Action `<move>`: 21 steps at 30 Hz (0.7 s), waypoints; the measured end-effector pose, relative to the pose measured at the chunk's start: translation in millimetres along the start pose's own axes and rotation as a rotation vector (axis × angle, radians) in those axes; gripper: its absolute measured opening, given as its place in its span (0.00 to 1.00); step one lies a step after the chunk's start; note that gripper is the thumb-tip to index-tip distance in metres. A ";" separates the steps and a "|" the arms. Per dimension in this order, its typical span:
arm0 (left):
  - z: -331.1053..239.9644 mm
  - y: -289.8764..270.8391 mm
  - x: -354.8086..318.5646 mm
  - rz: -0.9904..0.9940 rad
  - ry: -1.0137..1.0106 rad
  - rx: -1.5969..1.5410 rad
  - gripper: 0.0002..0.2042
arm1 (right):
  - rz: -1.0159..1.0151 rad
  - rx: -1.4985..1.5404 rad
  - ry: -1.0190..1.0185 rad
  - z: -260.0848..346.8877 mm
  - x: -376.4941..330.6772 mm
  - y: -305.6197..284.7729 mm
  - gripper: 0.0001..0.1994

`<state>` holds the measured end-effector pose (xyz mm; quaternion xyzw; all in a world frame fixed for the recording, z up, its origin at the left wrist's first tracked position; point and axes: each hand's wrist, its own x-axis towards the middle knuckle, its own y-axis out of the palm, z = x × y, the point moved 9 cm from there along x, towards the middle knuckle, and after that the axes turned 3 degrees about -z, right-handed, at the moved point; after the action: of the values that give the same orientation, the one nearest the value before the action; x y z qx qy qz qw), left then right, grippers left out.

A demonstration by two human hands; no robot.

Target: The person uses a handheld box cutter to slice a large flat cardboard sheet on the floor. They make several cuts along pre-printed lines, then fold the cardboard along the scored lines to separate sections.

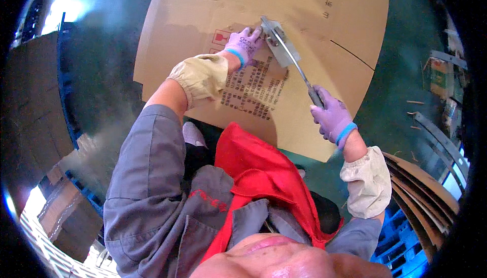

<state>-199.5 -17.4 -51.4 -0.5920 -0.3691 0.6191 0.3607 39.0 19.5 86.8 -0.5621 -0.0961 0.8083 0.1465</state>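
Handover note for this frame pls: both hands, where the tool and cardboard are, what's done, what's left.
Left hand: purple glove, pressed flat on the cardboard sheet beside the tool's metal head.
Right hand: purple glove, closed around the grip of the long-handled metal tool, which angles up-left to the head.
Cardboard sheet: large, flattened, printed, lying on the green floor. More cardboard pieces are stacked at the person's right.
Done: tool head set on the sheet near the printed panel.
Left: cannot tell how much of the sheet has been worked; no finished marks are clearly visible.
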 end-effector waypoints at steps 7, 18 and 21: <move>2.1 20.0 12.0 -0.128 -0.035 0.052 0.42 | -0.166 -0.079 -0.275 -45.7 39.6 32.0 0.29; -6.9 0.2 5.3 0.062 -0.030 0.058 0.44 | -0.265 -0.006 -0.479 -69.2 56.7 46.9 0.30; -8.6 -1.9 5.0 0.079 -0.036 0.071 0.44 | -0.321 -0.064 -0.538 -75.6 61.2 50.0 0.30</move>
<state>-191.1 -11.8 -52.3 -0.5816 -0.3295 0.6562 0.3500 83.5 -7.0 -9.6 -0.3100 -0.2445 0.8911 0.2237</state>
